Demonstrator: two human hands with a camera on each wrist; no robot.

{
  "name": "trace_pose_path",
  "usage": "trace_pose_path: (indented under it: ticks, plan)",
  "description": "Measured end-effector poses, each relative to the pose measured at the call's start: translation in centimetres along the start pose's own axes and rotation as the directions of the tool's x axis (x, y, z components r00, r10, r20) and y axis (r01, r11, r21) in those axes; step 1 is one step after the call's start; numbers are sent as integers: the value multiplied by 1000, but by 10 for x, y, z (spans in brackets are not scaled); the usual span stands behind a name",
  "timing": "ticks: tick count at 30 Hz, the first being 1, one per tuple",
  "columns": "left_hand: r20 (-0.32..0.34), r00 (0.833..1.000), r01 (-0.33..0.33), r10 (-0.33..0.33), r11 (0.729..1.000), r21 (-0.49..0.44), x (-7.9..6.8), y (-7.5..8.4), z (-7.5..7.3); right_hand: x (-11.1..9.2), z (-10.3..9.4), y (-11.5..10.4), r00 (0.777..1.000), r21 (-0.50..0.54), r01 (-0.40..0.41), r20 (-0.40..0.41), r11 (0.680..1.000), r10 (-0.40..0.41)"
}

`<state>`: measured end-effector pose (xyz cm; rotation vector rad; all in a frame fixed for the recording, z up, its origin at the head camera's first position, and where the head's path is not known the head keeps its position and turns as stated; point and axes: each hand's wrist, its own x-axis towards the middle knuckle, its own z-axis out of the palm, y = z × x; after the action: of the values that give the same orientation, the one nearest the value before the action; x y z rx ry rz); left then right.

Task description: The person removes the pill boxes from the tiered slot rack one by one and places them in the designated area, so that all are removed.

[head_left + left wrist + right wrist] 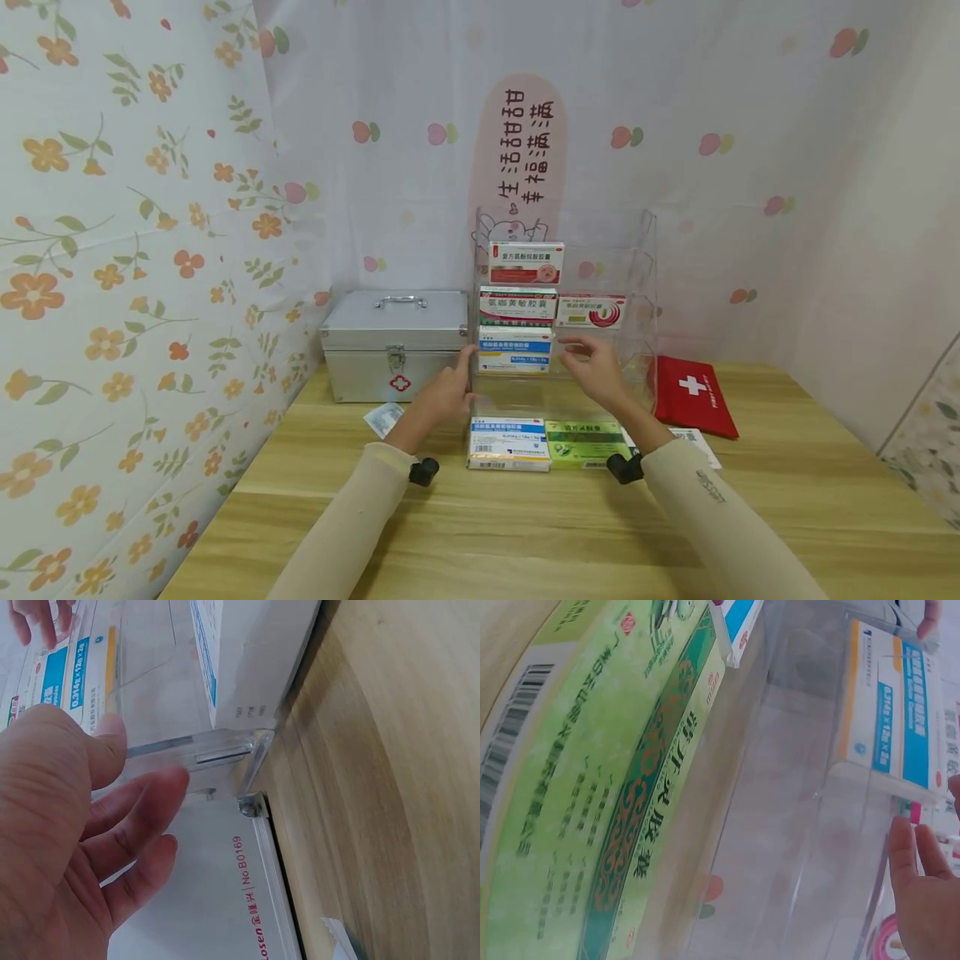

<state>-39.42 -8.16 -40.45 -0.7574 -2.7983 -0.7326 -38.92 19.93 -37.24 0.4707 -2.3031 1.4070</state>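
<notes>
A clear display rack (517, 396) holds several medicine boxes in tiers. My left hand (447, 390) is at the rack's left side; in the left wrist view its thumb (109, 750) lies by the clear edge and the other fingers are loosely bent. In the lowest filled tier stands a blue-and-white medicine box (516, 352). Just right of that box is my right hand (596, 372), its fingers extended and nothing held in them. Above it are a green-and-white box (517, 307), a red-and-white box (527, 263) and, to the right, another white box (591, 312).
In front of the rack lie another blue-and-white box (508, 444) and a green medicine box (583, 443). A silver first-aid case (396, 333) stands left, a small packet (383, 419) before it. A red first-aid pouch (693, 396) lies right, near a partly covered white box (701, 447).
</notes>
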Motion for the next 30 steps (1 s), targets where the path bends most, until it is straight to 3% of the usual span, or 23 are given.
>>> trace_pose_path:
  ticks: [9,17,30]
  plan:
    - [26,999,27,-27,1000,-2,5,4,-2,8,8,4,996,-1,-54,77,999,54]
    - [18,998,53,-52,998,-15,3,5,-3,16,13,3,988,58,-27,152,998,18]
    - [23,999,44,-43,997,-56,1,3,-2,18,17,8,986,104,-72,158,992,55]
